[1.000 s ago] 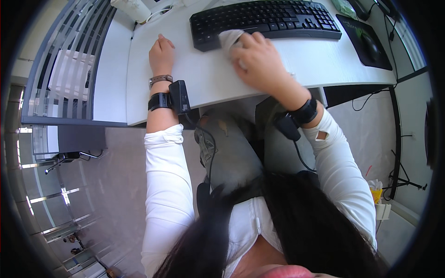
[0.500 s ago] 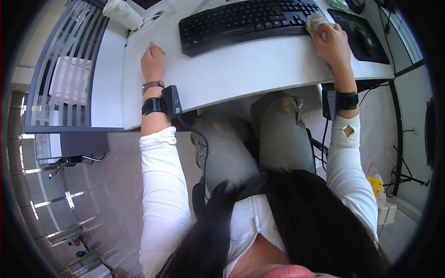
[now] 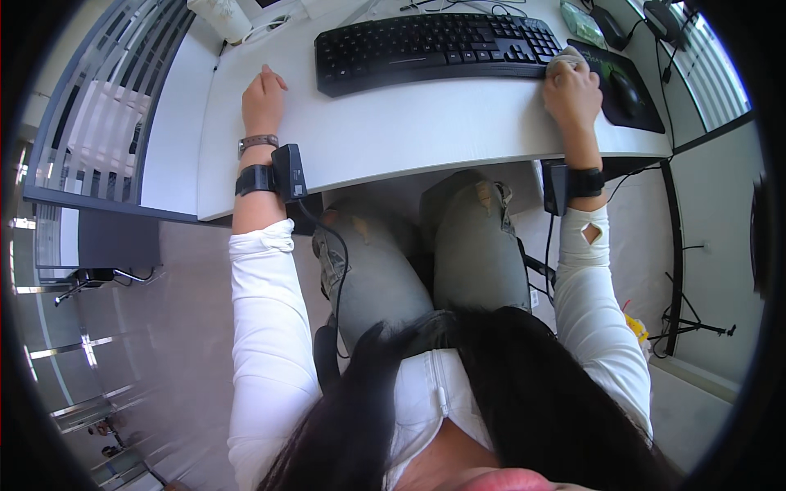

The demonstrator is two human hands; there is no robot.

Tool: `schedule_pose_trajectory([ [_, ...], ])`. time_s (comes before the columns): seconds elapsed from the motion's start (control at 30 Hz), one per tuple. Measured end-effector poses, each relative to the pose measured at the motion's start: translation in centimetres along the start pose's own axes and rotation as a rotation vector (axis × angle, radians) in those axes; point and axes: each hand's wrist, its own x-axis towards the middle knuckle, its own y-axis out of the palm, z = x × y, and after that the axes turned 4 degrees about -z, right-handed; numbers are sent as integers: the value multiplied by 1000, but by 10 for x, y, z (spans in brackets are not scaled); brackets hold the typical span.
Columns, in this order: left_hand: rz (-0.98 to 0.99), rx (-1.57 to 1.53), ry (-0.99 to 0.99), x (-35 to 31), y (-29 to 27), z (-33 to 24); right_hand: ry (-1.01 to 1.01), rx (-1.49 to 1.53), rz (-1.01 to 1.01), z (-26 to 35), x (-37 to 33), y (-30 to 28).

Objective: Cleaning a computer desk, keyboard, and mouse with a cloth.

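Note:
A crumpled pale cloth (image 3: pixel 568 58) is bunched under the fingers of my right hand (image 3: pixel 571 94), which is closed on it. This hand presses down at the near right corner of the black keyboard (image 3: pixel 434 51), between it and the black mouse pad (image 3: pixel 645 114). A black mouse (image 3: pixel 625 92) lies on that pad, just right of the hand. Off the keyboard's left end, my left hand (image 3: pixel 264 102) rests on the white desk (image 3: pixel 393 123). Its fingers are loosely bent, the thumb side apart, and nothing shows in them.
Past the mouse pad lie a green plastic packet (image 3: pixel 583 23) and a dark device with cables (image 3: pixel 608 29). A white patterned cup-like container (image 3: pixel 219 18) stands at the far left. A striped glass partition (image 3: pixel 106 106) borders the desk's left side. Corded black boxes are strapped to both wrists.
The view has shifted, bringing more of the desk's far side into sight. My right hand and the cloth stay by the keyboard's right corner, the hand slightly turned. My left hand stays on the desk.

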Motion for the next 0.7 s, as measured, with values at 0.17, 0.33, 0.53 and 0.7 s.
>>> schedule_pose_trajectory([
  [0.17, 18, -32, -10, -1, -2, 1, -88, 176, 15, 42, -5, -9],
  [0.33, 11, -39, -32, -3, -4, -7, -232, 284, -21, 95, -16, -19],
  [0.53, -61, -129, -57, -3, -3, -6, -465, 422, 60, 183, -39, -46],
  [0.7, -101, -217, -57, -4, -2, -6, -610, 474, 100, 249, -50, -53],
])
